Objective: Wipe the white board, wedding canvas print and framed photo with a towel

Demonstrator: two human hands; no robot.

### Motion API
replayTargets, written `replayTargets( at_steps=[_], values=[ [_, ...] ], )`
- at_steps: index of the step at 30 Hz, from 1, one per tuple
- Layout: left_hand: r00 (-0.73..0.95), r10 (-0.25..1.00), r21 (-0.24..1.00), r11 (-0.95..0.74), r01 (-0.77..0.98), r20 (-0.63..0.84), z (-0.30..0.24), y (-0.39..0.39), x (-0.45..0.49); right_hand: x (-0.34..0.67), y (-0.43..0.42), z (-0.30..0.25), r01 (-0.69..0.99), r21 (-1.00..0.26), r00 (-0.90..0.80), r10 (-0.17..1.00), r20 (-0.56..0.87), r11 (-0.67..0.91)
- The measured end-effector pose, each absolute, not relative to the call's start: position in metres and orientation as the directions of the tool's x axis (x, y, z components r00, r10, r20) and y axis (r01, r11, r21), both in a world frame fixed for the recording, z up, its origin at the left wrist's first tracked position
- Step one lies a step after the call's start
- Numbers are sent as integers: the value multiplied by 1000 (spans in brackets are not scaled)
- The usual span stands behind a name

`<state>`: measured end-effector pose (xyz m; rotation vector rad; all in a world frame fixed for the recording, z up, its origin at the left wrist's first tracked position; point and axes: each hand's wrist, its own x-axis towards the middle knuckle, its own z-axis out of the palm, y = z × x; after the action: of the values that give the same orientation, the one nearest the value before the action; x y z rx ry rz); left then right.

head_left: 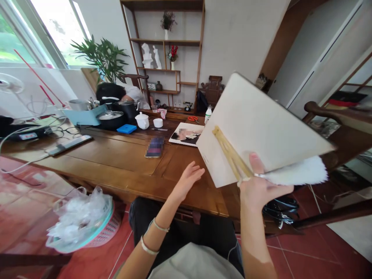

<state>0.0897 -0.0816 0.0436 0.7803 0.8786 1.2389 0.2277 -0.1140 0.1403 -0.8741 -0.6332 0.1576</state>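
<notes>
My right hand [257,184] is closed around a wide brush with a pale wooden handle [229,153] and fluffy white bristles [302,172]. The same hand also bears a large white panel [267,124], tilted up above the table, its plain side towards me; the handle lies across it, and fingers behind are hidden. To the left, my left hand [190,178] hovers over the table edge, fingers spread and nothing in them. Beyond it lie a phone [155,147] and a flat white panel with a printed picture [186,135].
The wooden table [116,151] carries a power strip [69,145], a blue box [126,128], a white lidded pot [142,121], orange scissors [192,118] and a bottle [208,114]. A person [112,93] leans low behind it. A bag-lined basket [84,221] stands on the floor at left.
</notes>
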Motion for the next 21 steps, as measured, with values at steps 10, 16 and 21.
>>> replayTargets(
  at_steps=[10, 16, 21],
  values=[
    [-123, 980, 834, 66, -548, -159, 49, -84, 88, 251, -106, 106, -212, -776, 784, 578, 227, 593],
    [-114, 972, 909, 148, -389, -207, 50, -71, 40, 292, -115, 83, 65, -786, 853, 374, 363, 614],
    [-96, 964, 930, 210, -300, -248, 57, -64, 14, 320, -128, 72, 639, -563, 568, 172, 805, 523]
  ],
)
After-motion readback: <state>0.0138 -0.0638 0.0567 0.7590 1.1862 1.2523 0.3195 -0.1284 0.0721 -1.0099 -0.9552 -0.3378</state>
